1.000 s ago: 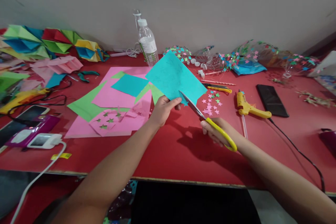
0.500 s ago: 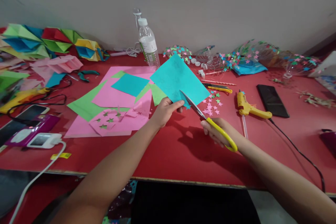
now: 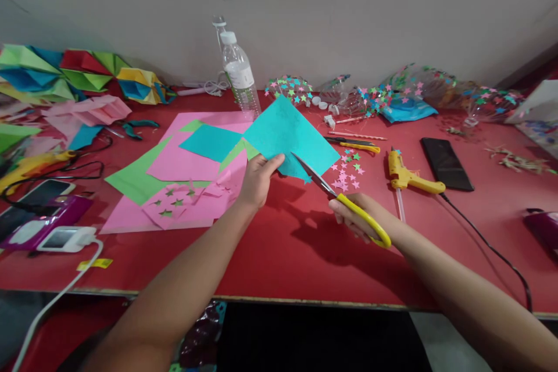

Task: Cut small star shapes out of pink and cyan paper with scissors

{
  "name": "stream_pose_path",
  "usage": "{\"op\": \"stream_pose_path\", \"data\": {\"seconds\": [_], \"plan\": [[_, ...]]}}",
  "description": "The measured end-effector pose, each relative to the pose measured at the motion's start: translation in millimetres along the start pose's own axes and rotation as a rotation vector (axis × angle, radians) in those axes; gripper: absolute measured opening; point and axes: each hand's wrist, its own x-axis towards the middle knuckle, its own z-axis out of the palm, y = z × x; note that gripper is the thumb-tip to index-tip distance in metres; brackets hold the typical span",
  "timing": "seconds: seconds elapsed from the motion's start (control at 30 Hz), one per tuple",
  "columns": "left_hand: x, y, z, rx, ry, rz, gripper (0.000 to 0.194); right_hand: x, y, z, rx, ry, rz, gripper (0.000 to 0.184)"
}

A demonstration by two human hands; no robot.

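Observation:
A sheet of turquoise paper (image 3: 290, 131) is pinched at its lower left edge by my left hand (image 3: 258, 180), thumb on top. My right hand (image 3: 355, 218) grips the yellow handles of a pair of scissors (image 3: 325, 183). Their blades point up and left, lying over the lower part of the sheet. Whether the blades are parted is hard to make out. Small pink and green paper stars (image 3: 346, 174) lie on the table just right of the sheet. To the left rest pink paper (image 3: 185, 163) and a pink piece with star-shaped holes (image 3: 168, 203).
On the red table (image 3: 270, 261) stand a plastic bottle (image 3: 239, 75) and star-covered clear shapes along the wall. A yellow glue gun (image 3: 410, 177), a black phone (image 3: 447, 163) and a utility knife (image 3: 360, 146) lie right. Folded paper shapes (image 3: 87, 72) and a white power bank (image 3: 65, 238) are left.
The whole view has shifted slightly. My left hand has slid a little left along the sheet's lower edge, and the scissors' tips show slightly farther from its thumb.

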Motion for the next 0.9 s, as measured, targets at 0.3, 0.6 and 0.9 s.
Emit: {"op": "stream_pose_path", "data": {"seconds": [0.3, 0.6, 0.9], "plan": [[-3, -10, -3.0, 0.059, -0.099, -0.045, 0.024, 1, 5, 2, 0.013, 0.036, 0.037, 0.05], [-2, -5, -1.2, 0.025, -0.124, -0.085, 0.029, 0, 0, 4, -0.012, 0.01, 0.017, 0.054], [-6, 8, 10.4, -0.12, -0.06, -0.159, 0.023, -3, -5, 1, -0.028, 0.004, -0.006, 0.051]]}}
